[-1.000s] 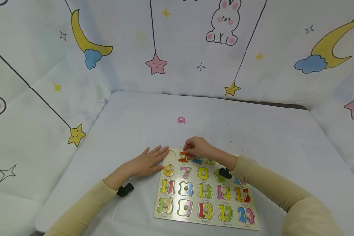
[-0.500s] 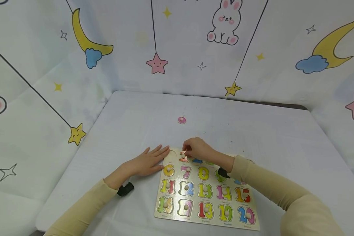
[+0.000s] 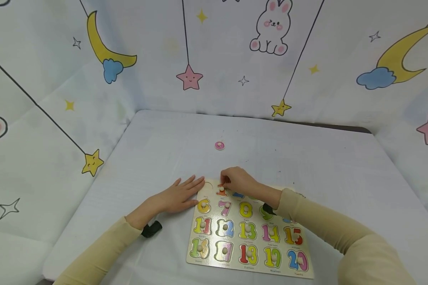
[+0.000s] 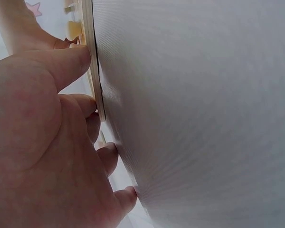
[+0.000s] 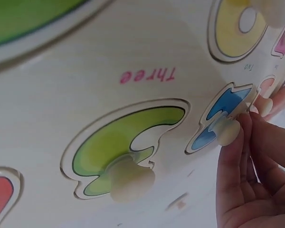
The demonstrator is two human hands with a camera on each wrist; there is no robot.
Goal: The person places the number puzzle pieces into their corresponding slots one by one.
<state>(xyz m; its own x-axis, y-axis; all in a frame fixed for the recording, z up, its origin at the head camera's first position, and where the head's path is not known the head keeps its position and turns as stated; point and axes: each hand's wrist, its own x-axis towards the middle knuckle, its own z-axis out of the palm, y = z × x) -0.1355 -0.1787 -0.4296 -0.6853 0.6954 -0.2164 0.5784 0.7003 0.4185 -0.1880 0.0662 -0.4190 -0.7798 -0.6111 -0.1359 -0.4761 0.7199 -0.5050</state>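
A wooden number puzzle board (image 3: 235, 218) lies on the white table, its knobbed number pieces in rows. My right hand (image 3: 239, 180) is at the board's far edge, pinching the orange number 1 piece (image 3: 221, 190); in the right wrist view its fingertips meet beside the blue number 2 piece (image 5: 218, 121). The number 1 piece is at its slot, partly hidden by the fingers, and I cannot tell whether it sits flush. Fingers spread, my left hand (image 3: 178, 196) rests at the board's left edge, thumb and fingertips touching it. The round slot at the board's far left corner shows bare wood.
A pink oval knobbed piece (image 3: 219, 146) lies alone on the table (image 3: 157, 150) beyond the board. A printed cloth wall (image 3: 221, 47) stands behind the table and along its sides. Small dark specks dot the tabletop.
The number 1 piece has turned and tilted slightly at its slot, with the right fingers shifting a little over it. The left hand, board and pink piece stay where they were.
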